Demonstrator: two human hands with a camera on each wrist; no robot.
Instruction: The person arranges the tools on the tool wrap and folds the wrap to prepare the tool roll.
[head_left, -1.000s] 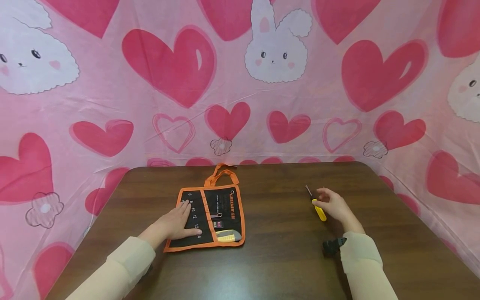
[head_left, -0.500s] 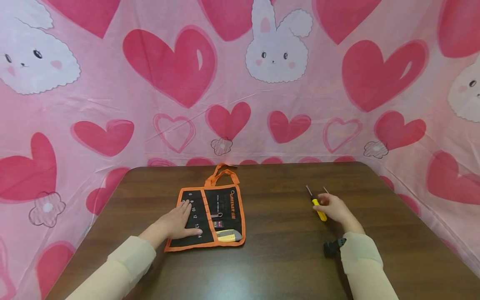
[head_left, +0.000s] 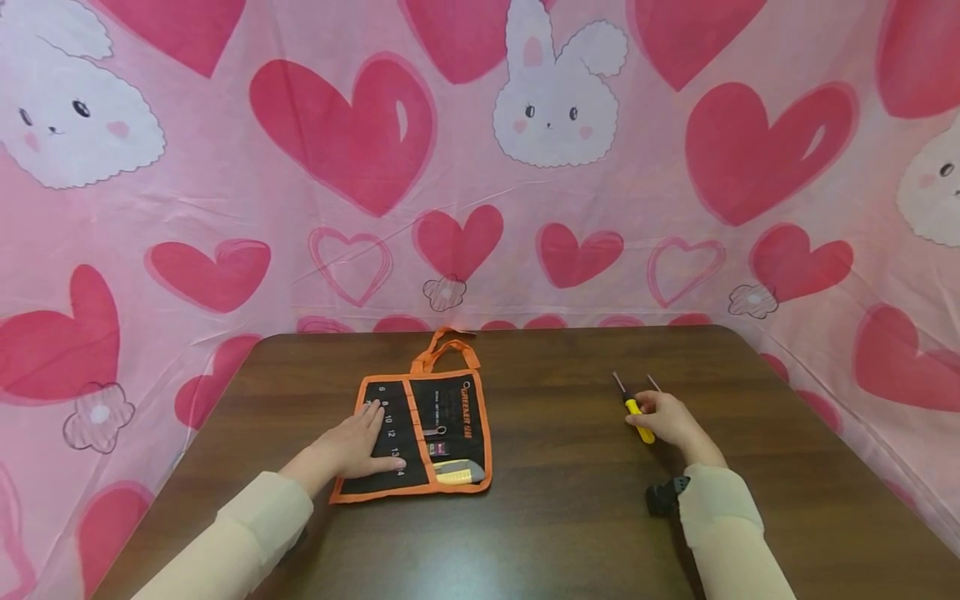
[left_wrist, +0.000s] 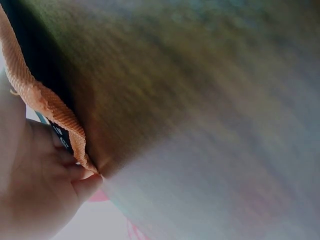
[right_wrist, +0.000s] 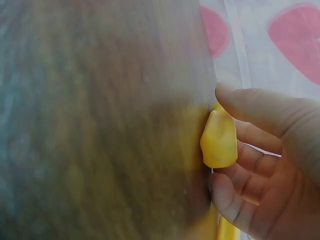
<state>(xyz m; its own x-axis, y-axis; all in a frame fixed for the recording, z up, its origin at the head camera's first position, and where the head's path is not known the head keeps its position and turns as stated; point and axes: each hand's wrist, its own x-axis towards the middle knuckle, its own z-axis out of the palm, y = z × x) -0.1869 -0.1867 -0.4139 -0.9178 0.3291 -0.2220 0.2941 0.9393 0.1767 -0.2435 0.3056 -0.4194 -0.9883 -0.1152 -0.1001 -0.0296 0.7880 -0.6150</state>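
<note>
On the left of the table, my left hand (head_left: pixel 347 446) rests with its fingers spread on a black tool pouch (head_left: pixel 448 402) with orange trim and size numbers. A yellow and grey utility knife (head_left: pixel 456 472) and a small ring-ended tool (head_left: pixel 438 431) show in its right half. My right hand (head_left: pixel 670 419) holds a yellow-handled screwdriver (head_left: pixel 638 421) on the right side, thumb on its near side and fingers curled behind. In the right wrist view, the yellow handle (right_wrist: pixel 220 142) shows between thumb and fingers. A second thin shaft (head_left: pixel 654 382) pokes out past the hand, the rest mostly hidden.
The dark wooden table (head_left: pixel 555 517) carries the pouch's orange strap (head_left: pixel 442 350) toward its far edge. A pink curtain (head_left: pixel 480 183) with hearts and rabbits hangs close behind and at both sides. A black wrist camera (head_left: pixel 665 497) sits under the right wrist.
My right hand has lowered over the tools, its fingers curling and its thumb coming onto the yellow handle. The second shaft has come into sight. My left hand stays on the pouch.
</note>
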